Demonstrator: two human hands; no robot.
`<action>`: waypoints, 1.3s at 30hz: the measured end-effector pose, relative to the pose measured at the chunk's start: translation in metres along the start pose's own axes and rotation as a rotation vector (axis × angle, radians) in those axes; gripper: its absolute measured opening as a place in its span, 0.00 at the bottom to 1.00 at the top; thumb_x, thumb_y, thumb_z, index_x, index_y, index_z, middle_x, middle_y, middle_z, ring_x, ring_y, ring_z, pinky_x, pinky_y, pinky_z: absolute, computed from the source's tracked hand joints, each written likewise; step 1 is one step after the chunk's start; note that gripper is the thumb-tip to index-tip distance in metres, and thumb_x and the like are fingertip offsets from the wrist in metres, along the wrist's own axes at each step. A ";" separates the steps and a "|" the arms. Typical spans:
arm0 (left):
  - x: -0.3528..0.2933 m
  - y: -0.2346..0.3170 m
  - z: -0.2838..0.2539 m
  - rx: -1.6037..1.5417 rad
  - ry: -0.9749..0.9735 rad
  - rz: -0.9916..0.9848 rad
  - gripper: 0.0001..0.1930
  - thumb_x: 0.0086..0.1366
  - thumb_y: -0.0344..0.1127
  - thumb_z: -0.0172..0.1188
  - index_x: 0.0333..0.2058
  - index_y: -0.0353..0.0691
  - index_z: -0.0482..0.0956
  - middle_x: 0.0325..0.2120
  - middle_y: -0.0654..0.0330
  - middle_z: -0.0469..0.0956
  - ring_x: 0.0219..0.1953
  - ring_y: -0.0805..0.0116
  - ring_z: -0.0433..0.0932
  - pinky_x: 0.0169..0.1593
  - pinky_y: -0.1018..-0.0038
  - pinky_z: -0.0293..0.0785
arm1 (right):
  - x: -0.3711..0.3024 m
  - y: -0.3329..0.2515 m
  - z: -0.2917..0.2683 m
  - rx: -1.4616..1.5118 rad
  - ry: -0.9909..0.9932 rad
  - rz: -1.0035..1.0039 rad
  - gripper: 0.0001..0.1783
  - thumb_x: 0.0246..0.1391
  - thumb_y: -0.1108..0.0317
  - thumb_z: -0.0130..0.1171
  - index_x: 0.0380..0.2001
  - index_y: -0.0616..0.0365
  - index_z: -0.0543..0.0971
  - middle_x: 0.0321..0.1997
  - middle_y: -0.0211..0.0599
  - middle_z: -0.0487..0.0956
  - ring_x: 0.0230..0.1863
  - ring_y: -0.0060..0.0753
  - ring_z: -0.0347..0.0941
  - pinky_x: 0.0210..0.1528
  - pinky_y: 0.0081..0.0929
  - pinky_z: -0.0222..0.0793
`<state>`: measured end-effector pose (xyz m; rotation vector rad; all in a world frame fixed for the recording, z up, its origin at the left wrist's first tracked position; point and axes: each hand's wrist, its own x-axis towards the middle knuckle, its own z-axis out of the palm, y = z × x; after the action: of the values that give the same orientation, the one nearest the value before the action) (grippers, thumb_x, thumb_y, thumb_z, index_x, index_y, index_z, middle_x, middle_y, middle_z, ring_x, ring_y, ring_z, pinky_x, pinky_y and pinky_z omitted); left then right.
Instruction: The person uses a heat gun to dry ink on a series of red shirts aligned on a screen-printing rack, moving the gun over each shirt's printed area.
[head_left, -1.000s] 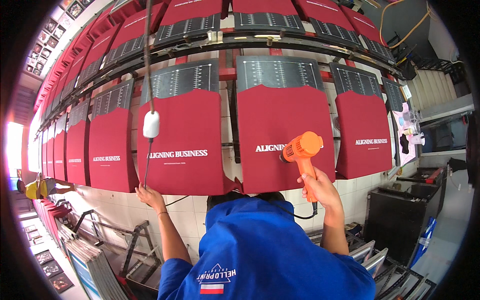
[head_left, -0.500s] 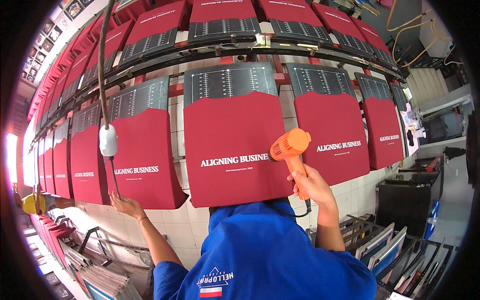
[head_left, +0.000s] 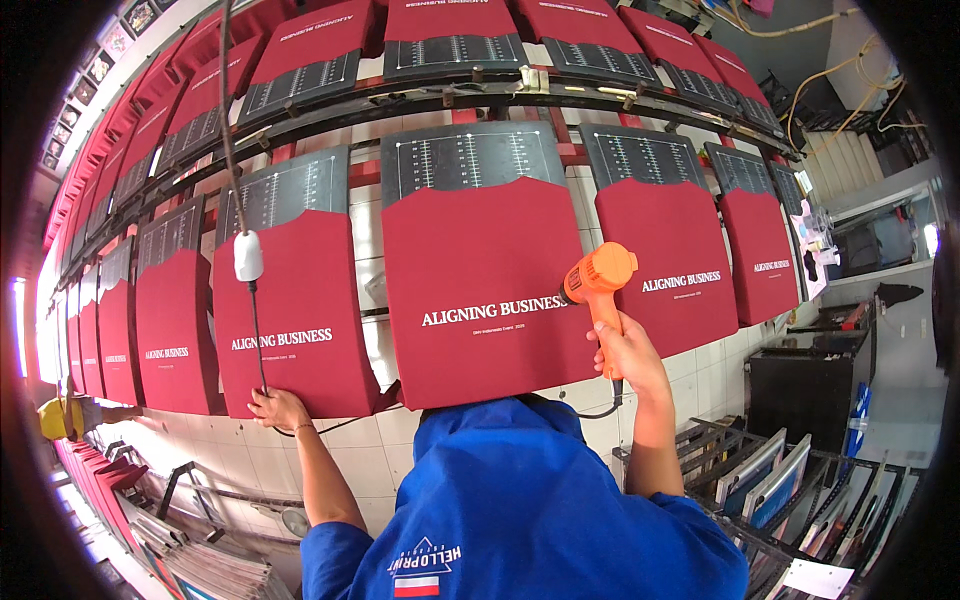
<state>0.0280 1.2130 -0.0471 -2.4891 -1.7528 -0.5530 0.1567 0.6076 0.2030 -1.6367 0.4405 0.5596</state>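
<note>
My right hand (head_left: 630, 358) is wrapped round the handle of an orange heat gun (head_left: 600, 272). Its dark nozzle points left, over the right end of the white lettering on the middle red shirt (head_left: 480, 255). That shirt lies flat on a black printing board (head_left: 475, 158) marked with white scales. At the front edge of the red shirt to the left (head_left: 285, 285), my left hand (head_left: 280, 411) has its fingers closed on a thin black cord (head_left: 256, 325). The cord hangs from a white connector (head_left: 248, 256) and runs on past the hand toward the right.
More boards with red shirts stand in rows left, right and across a dark metal rail (head_left: 400, 105). A thick cable (head_left: 230, 160) hangs from above. Behind on the right are a black cabinet (head_left: 800, 395) and a rack of framed screens (head_left: 770, 490). Another person's yellow sleeve (head_left: 60, 418) shows far left.
The heat gun has shifted right across the middle shirt, uncovering the end of the lettering. My left hand has moved right along the shirt's front edge. The whole view has shifted slightly.
</note>
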 end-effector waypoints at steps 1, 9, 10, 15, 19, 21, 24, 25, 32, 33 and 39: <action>0.000 0.001 -0.001 -0.008 0.002 0.001 0.23 0.72 0.46 0.43 0.59 0.39 0.68 0.61 0.42 0.64 0.67 0.47 0.57 0.68 0.48 0.47 | 0.001 0.003 0.001 -0.009 0.009 -0.009 0.20 0.62 0.60 0.52 0.51 0.64 0.70 0.35 0.34 0.76 0.23 0.20 0.71 0.26 0.23 0.73; -0.003 0.002 -0.010 -0.047 -0.014 -0.080 0.24 0.72 0.50 0.42 0.60 0.43 0.68 0.63 0.44 0.61 0.67 0.44 0.55 0.69 0.49 0.46 | -0.010 0.001 -0.012 0.024 -0.030 0.030 0.18 0.62 0.61 0.53 0.49 0.64 0.71 0.35 0.34 0.76 0.23 0.21 0.71 0.26 0.23 0.73; -0.005 0.007 -0.012 -0.050 -0.019 -0.082 0.25 0.72 0.50 0.42 0.60 0.43 0.67 0.63 0.45 0.61 0.67 0.45 0.54 0.69 0.49 0.46 | -0.011 0.000 -0.015 0.038 -0.036 0.050 0.18 0.62 0.62 0.53 0.49 0.64 0.71 0.35 0.34 0.76 0.23 0.21 0.71 0.26 0.23 0.73; -0.004 0.007 -0.016 -0.053 -0.031 -0.086 0.25 0.72 0.49 0.43 0.61 0.43 0.67 0.64 0.45 0.60 0.68 0.43 0.52 0.69 0.50 0.45 | -0.006 -0.001 -0.009 -0.019 -0.077 0.017 0.20 0.62 0.62 0.52 0.52 0.63 0.70 0.35 0.33 0.76 0.23 0.19 0.71 0.26 0.22 0.72; -0.007 0.006 -0.015 -0.061 -0.037 -0.098 0.24 0.71 0.47 0.43 0.61 0.43 0.67 0.65 0.45 0.58 0.68 0.42 0.50 0.69 0.52 0.44 | -0.006 -0.002 -0.001 -0.031 -0.065 0.024 0.20 0.62 0.62 0.52 0.53 0.62 0.70 0.35 0.33 0.76 0.23 0.19 0.71 0.26 0.22 0.72; -0.008 0.011 -0.019 -0.069 -0.062 -0.118 0.24 0.71 0.47 0.43 0.61 0.43 0.66 0.66 0.46 0.58 0.68 0.43 0.50 0.69 0.52 0.44 | -0.006 -0.005 -0.005 -0.020 -0.110 0.038 0.20 0.62 0.62 0.52 0.53 0.62 0.70 0.35 0.32 0.76 0.23 0.19 0.71 0.27 0.22 0.73; -0.010 0.024 -0.029 -0.101 -0.096 -0.142 0.24 0.71 0.47 0.43 0.62 0.43 0.66 0.66 0.47 0.56 0.68 0.42 0.49 0.69 0.52 0.46 | -0.006 -0.005 0.000 -0.038 -0.096 0.034 0.19 0.62 0.62 0.52 0.52 0.63 0.70 0.35 0.32 0.76 0.23 0.19 0.71 0.27 0.23 0.73; -0.010 0.022 -0.032 -0.111 -0.103 -0.152 0.24 0.71 0.46 0.43 0.62 0.44 0.66 0.67 0.47 0.56 0.68 0.42 0.49 0.69 0.52 0.46 | -0.006 -0.005 0.002 -0.050 -0.083 0.030 0.19 0.62 0.62 0.52 0.52 0.63 0.70 0.35 0.32 0.76 0.23 0.19 0.71 0.27 0.23 0.73; -0.008 0.015 -0.024 -0.116 -0.071 -0.159 0.24 0.71 0.47 0.44 0.63 0.47 0.66 0.67 0.49 0.56 0.68 0.37 0.49 0.68 0.50 0.51 | -0.004 -0.004 0.007 -0.033 -0.135 0.018 0.18 0.62 0.62 0.52 0.50 0.63 0.71 0.35 0.33 0.76 0.23 0.19 0.71 0.26 0.22 0.73; -0.009 0.017 -0.025 -0.114 -0.068 -0.166 0.24 0.71 0.47 0.44 0.63 0.47 0.66 0.67 0.49 0.56 0.68 0.37 0.49 0.68 0.50 0.51 | -0.003 -0.003 0.011 -0.048 -0.139 0.006 0.18 0.62 0.62 0.52 0.50 0.63 0.71 0.35 0.33 0.76 0.23 0.19 0.71 0.26 0.22 0.73; -0.007 0.015 -0.023 -0.091 -0.066 -0.165 0.26 0.70 0.48 0.45 0.63 0.47 0.65 0.67 0.48 0.56 0.68 0.40 0.49 0.69 0.51 0.48 | -0.003 -0.004 0.018 -0.055 -0.160 -0.010 0.18 0.62 0.63 0.52 0.49 0.64 0.71 0.35 0.33 0.76 0.23 0.19 0.71 0.25 0.22 0.72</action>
<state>0.0334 1.1953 -0.0253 -2.4621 -2.0152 -0.5790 0.1552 0.6263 0.2061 -1.6317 0.3011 0.6946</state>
